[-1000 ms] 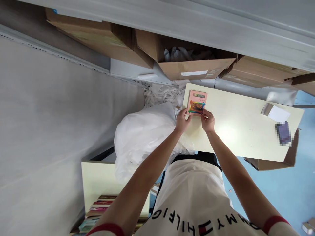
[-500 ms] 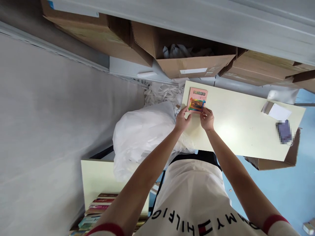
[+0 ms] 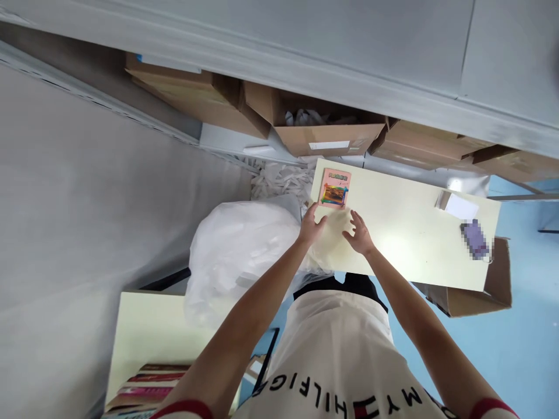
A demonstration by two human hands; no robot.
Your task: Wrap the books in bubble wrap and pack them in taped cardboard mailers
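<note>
Fingers (image 3: 357, 219) of the right hand (image 3: 360, 235) spread near the pink book (image 3: 335, 188).

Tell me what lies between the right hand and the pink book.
In the head view, only a narrow strip of cream tabletop shows between the right hand and the pink book.
</note>
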